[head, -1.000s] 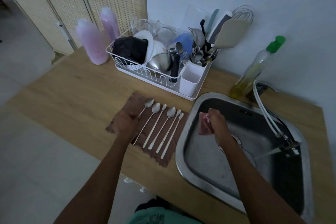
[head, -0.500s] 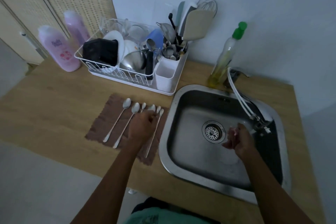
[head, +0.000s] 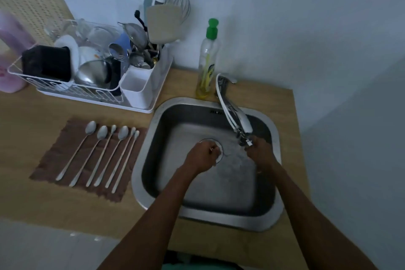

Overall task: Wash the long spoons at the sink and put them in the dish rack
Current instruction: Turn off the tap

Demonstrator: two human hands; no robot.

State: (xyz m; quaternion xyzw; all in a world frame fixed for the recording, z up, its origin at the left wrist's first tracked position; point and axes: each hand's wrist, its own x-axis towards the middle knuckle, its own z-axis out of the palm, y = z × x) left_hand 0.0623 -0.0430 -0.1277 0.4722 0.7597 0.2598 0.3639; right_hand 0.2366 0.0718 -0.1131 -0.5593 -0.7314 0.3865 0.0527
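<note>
1. Long spoons [head: 103, 153], six of them, lie side by side on a brown cloth [head: 50, 160] on the bench [head: 43, 107]. Their bowls point toward the dish rack [head: 65, 92], and none is in the sink [head: 219, 219].
2. The left hand [head: 202, 154] was on the spoons half a second ago. It has left them and now hangs over the drain in the sink basin. Its fingers are curled, but I cannot tell whether they hold anything.
3. The right hand [head: 260, 152] was low in the basin before. It is now up at the nozzle end of the tap [head: 234, 116]. Its fingers are bent beside the nozzle, and whether they grip it cannot be told. The pink thing it held a second ago is not clearly visible.
4. The row of spoons looks unchanged since the left hand lifted off, and all six are now uncovered.
5. The rack stands behind the cloth, full of dishes and utensils. A green-capped soap bottle [head: 207, 68] stands upright just beside the tap base.
</note>
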